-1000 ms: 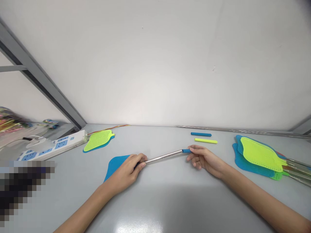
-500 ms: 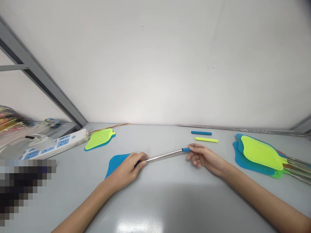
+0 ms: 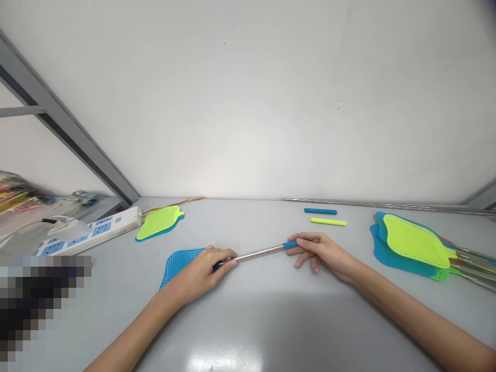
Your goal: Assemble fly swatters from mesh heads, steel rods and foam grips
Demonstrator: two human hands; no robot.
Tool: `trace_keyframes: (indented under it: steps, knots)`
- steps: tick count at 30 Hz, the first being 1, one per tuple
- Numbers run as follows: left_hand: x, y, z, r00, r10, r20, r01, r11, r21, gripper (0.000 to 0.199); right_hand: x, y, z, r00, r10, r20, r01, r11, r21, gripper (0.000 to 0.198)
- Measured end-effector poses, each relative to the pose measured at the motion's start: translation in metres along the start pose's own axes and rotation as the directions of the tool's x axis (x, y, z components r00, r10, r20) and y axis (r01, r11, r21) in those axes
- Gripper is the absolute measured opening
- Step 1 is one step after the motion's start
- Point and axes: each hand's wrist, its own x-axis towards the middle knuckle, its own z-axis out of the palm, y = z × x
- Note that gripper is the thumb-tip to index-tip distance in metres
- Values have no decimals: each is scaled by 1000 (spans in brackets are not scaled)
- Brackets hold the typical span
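A blue fly swatter lies across the middle of the table, its perforated head (image 3: 179, 263) partly hidden under my left hand (image 3: 211, 268). The fingers of that hand are closed around the point where the head meets the shiny metal rod (image 3: 259, 253). At the rod's other end, a blue grip sleeve (image 3: 290, 244) is pinched by the thumb and index finger of my right hand (image 3: 323, 253); its other fingers are loosely spread. Behind my right hand lie a loose blue sleeve (image 3: 321, 211) and a loose yellow sleeve (image 3: 328, 222), side by side.
Several swatters with rods are piled at the right, a yellow head (image 3: 418, 243) on top. At the left, a yellow swatter head (image 3: 158, 222) rests over a blue one, beside a white power strip (image 3: 116, 222). Metal rods (image 3: 368, 204) lie along the wall.
The swatter has shifted slightly left and toward me with both hands. Its head has tilted, so the holes now show. My right hand's fingers are more spread beneath the sleeve.
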Motion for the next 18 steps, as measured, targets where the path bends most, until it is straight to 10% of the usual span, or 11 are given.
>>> trace_keyframes:
  steps: [18]
  knots:
    - [-2, -1, 2, 1000, -10, 2, 10, 1000, -15, 30, -8, -10, 9, 997, -75, 28, 78, 991, -108, 40]
